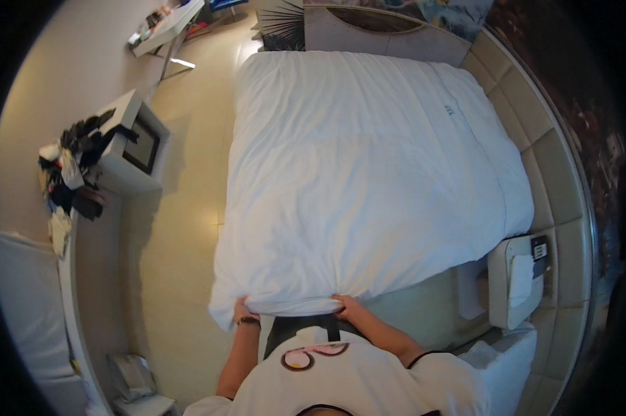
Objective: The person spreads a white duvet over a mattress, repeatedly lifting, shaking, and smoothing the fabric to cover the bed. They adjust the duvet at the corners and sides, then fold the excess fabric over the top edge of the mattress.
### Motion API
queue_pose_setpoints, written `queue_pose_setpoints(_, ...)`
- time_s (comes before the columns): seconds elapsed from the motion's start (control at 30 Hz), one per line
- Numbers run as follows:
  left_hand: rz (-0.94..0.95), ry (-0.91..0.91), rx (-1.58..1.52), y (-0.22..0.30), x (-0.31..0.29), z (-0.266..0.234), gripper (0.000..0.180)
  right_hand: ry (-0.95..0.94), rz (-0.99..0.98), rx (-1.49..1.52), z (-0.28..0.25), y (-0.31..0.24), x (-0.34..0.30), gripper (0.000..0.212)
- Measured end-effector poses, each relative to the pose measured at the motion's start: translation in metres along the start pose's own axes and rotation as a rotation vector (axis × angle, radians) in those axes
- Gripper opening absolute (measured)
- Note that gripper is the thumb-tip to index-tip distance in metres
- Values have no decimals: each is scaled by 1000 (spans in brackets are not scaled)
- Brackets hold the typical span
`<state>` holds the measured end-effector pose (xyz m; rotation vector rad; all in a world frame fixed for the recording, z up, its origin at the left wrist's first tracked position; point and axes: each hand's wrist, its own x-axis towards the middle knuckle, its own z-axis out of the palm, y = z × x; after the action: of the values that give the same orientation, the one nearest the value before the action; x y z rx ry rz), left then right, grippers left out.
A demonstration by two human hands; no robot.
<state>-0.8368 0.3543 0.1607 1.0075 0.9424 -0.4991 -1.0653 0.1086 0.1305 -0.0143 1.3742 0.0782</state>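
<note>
A large white duvet (368, 173) covers the bed in front of me, with soft creases running across it and a small dark mark near its right side. My left hand (242, 309) grips the duvet's near edge close to its left corner, fingers tucked into the cloth. Further right along that same edge, my right hand (344, 306) is closed on the fabric, and folds fan out from its grip. Between both hands the edge hangs near my waist. The fingertips of each hand are partly hidden by the cloth.
At the right, a white nightstand (501, 298) stands by the padded headboard wall (545, 173). Left of the bed runs a tiled floor strip (188, 208). Beyond it are a white cabinet (122, 166), a pile of dark clothes (77, 166) and a desk (171, 29) farther back.
</note>
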Motion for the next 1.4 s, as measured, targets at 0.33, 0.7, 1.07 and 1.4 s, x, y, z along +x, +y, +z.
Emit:
queue_pose_setpoints(0.33,257,88,307,-29,-92,16,36,-298,264,297,-23,60,34,31)
queue_pose_setpoints(0.7,-380,-656,618,84,-75,-31,34,-636,-5,239,163,134,-24,39)
queue_pose_setpoints(1.07,-280,-645,386,92,15,53,82,-422,-858,-319,176,200,-152,38)
queue_pose_setpoints(1.4,606,-285,1304,187,77,-12,40,-17,-344,-262,97,257,-24,49)
